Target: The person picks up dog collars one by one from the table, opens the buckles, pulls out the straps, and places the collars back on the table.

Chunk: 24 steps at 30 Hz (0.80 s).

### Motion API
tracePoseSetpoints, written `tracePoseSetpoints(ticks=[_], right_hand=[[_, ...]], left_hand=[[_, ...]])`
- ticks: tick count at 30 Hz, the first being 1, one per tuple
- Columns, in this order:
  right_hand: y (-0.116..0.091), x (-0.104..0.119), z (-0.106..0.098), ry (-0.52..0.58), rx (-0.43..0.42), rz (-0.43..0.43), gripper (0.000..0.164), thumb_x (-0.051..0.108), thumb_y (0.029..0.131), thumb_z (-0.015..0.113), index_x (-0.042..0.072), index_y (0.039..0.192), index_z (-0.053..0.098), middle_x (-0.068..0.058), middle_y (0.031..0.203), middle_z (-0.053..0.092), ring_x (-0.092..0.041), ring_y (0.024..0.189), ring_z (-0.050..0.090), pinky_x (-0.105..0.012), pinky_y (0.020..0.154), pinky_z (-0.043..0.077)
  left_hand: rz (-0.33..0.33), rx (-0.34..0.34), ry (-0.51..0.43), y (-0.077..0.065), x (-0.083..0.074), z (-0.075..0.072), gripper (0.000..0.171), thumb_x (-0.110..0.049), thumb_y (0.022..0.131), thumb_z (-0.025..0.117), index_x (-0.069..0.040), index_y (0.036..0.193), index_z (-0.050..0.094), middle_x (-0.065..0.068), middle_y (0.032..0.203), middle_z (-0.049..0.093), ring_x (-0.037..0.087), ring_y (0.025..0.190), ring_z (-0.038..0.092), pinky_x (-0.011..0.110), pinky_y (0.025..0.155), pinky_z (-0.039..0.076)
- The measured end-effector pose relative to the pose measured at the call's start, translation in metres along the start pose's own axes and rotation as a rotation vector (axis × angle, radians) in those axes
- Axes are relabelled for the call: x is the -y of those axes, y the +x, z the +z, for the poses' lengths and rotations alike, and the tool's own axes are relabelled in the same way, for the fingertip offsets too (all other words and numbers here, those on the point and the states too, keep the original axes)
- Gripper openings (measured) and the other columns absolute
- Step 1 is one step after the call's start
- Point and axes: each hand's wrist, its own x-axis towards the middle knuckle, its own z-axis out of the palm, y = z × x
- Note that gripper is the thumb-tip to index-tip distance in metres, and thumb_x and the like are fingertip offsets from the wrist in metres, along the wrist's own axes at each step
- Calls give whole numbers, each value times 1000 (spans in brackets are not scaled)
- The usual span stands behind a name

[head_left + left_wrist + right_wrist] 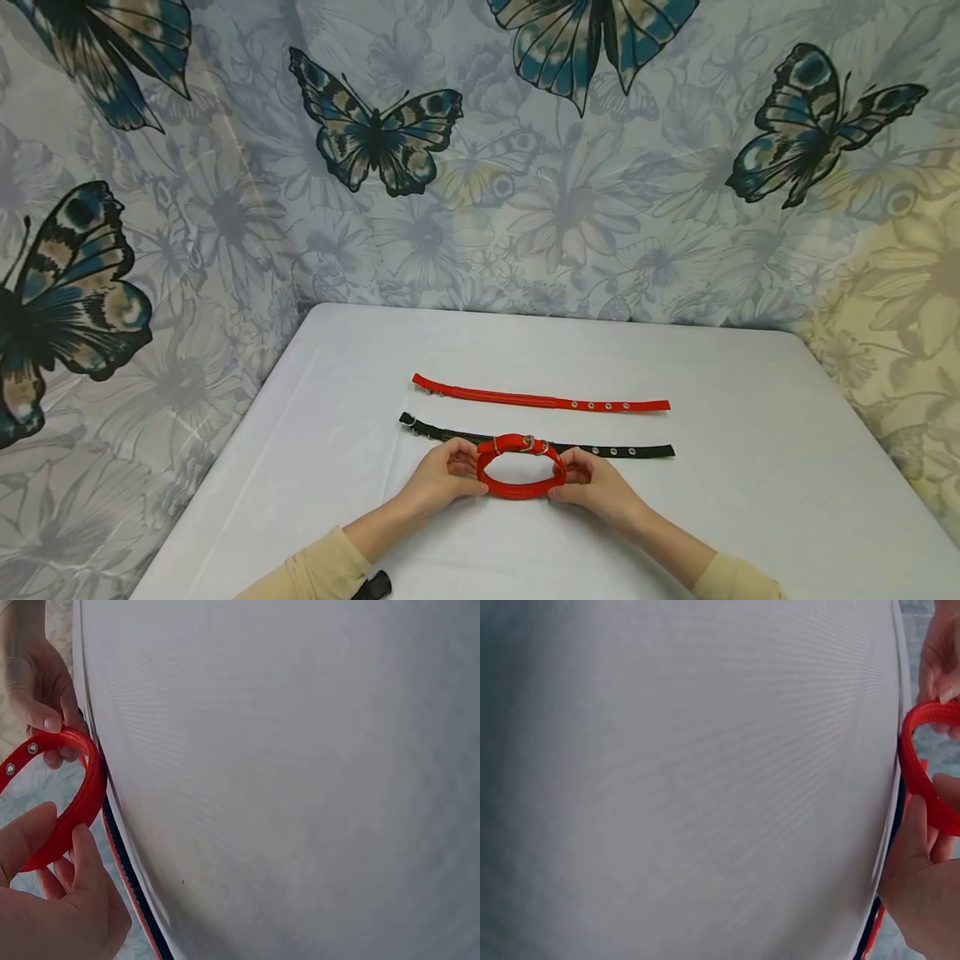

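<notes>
A red buckled collar (521, 492), closed into a loop, is held up above the table between both hands. On its left side my left hand (442, 479) pinches the band between thumb and fingers. My right hand (600, 487) pinches the opposite side. The metal buckle sits at the top of the loop in the head view. In the left wrist view, metal eyelets show on the red collar (94, 780). Behind the loop a black collar (637, 452) lies stretched out flat, partly hidden by the hands and loop. Farther back lies a second red collar (510, 398), also straight.
A white cloth covers the table (750, 400). At the near edge, by the left sleeve, a black object (375, 586) is partly cut off by the frame. A butterfly-patterned curtain or wall covering (570, 208) stands behind the table and at its sides.
</notes>
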Motion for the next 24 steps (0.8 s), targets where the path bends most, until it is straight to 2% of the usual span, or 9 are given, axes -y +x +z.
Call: tracePoseSetpoints(ticks=[13,24], right_hand=[[-6,7,-9,-8,-19,-24,38,11,81,78,-2,111,58,-9,96,64,-22,92,60,-26,77,53],[-4,8,-10,-43,-47,-12,33,10,83,77,2,109,59,-7,95,62,-21,94,58,-26,76,53]], left_hand=[[20,2,5,-3,-3,1,37,8,73,77,1,104,59,6,94,61,19,90,60,25,75,52],[56,2,56,-3,-2,0,36,5,74,78,-1,105,60,4,95,62,19,92,61,29,81,49]])
